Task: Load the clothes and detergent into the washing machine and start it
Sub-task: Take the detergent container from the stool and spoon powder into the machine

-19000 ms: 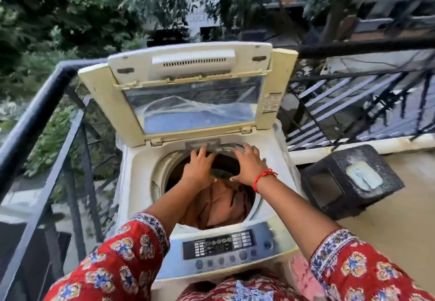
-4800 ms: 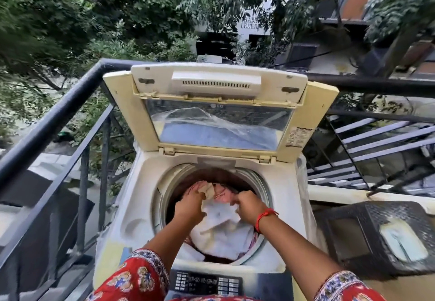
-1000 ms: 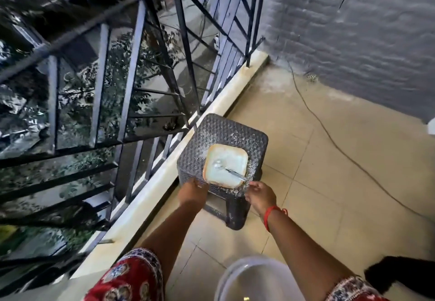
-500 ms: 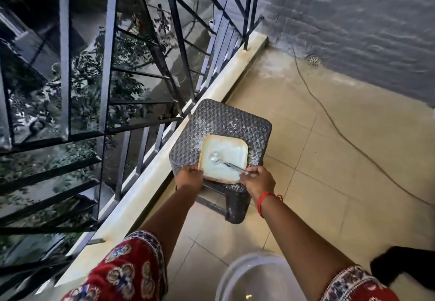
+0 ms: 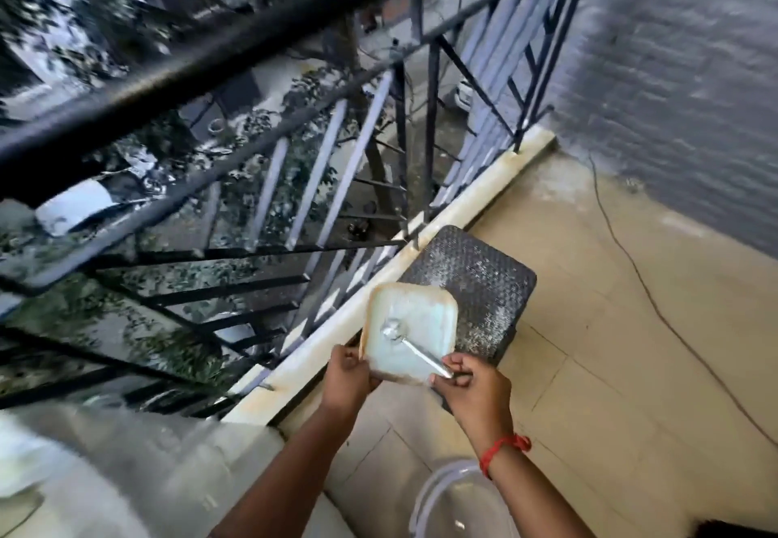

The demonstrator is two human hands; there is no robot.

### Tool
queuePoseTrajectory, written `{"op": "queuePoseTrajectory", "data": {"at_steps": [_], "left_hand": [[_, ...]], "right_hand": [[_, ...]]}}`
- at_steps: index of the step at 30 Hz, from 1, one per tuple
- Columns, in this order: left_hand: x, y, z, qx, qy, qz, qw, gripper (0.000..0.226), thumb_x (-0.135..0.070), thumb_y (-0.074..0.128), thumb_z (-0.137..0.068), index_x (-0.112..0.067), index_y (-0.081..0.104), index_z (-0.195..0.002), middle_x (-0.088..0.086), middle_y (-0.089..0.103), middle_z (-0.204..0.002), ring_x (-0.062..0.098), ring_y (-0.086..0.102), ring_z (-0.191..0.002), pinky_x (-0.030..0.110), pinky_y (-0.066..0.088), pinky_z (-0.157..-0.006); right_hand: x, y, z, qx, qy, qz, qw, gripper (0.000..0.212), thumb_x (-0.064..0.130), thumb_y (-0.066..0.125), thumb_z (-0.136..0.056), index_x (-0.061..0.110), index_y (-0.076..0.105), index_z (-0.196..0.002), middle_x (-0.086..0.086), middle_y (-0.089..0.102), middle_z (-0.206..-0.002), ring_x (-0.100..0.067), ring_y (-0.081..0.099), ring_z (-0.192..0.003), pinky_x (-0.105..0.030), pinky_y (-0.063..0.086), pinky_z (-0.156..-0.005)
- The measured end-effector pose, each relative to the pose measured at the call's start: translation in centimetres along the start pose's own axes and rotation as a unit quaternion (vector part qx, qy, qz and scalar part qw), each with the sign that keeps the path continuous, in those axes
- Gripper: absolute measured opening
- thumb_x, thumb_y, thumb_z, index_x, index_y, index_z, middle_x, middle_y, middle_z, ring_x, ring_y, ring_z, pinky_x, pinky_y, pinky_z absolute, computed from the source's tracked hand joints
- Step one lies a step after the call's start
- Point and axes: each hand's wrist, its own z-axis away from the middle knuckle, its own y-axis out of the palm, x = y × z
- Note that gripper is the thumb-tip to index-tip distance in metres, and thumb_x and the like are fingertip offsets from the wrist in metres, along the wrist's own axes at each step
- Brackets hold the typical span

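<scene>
A square cream dish (image 5: pixel 414 329) holding pale powder and a metal spoon (image 5: pixel 414 350) is lifted just above the dark woven stool (image 5: pixel 484 285). My left hand (image 5: pixel 347 379) grips the dish's near left edge. My right hand (image 5: pixel 473 386) holds the near right corner, with fingers at the spoon's handle. A blurred white corner of the washing machine (image 5: pixel 84 474) shows at the lower left; its drum and clothes are out of view.
A black metal railing (image 5: pixel 294 184) on a pale kerb (image 5: pixel 442 234) runs along the balcony's left side. A grey brick wall (image 5: pixel 682 74) stands at the right, with a thin cable (image 5: pixel 648 297) across the tiled floor. A translucent white tub rim (image 5: pixel 446 499) sits by my right forearm.
Both hands have taken hold of the dish and raised it off the stool toward me. The view has swung left, bringing the washing machine's corner into the frame.
</scene>
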Motion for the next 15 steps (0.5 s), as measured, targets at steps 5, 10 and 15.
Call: {"op": "queuePoseTrajectory", "data": {"at_steps": [5,10,15], "left_hand": [[-2.5,-7.5,8.6,-0.06,0.019,0.008,0.998,0.017,0.003,0.052,-0.079,-0.012,0.046,-0.085,0.019,0.061,-0.08,0.025,0.058,-0.068,0.03,0.049,-0.055],[-2.7,-15.3,16.3,-0.096,0.064,0.039,0.993,0.017,0.007,0.048,-0.087,-0.009,0.043,-0.086,0.013,0.055,-0.074,0.024,0.055,-0.065,0.03,0.051,-0.053],[-0.7,-23.7,23.9,-0.145,0.08,-0.011,0.986,0.019,0.003,0.058,-0.081,-0.011,0.044,-0.082,0.018,0.057,-0.078,0.022,0.054,-0.061,0.024,0.045,-0.047]], "right_hand": [[6.5,1.2,6.5,0.012,-0.104,0.094,0.99,0.017,0.015,0.079,-0.063,0.024,0.069,-0.073,0.01,0.071,-0.067,-0.009,0.067,-0.061,-0.033,0.057,-0.063],[12.1,3.0,14.1,0.07,-0.231,0.218,0.946,0.014,0.016,0.078,-0.073,0.017,0.077,-0.087,-0.002,0.057,-0.095,-0.018,0.06,-0.084,-0.021,0.046,-0.081],[15.2,5.5,23.0,0.019,-0.36,0.365,0.858,0.005,0.021,0.076,-0.074,0.024,0.073,-0.076,-0.005,0.063,-0.101,-0.028,0.057,-0.085,-0.034,0.05,-0.069]]}}
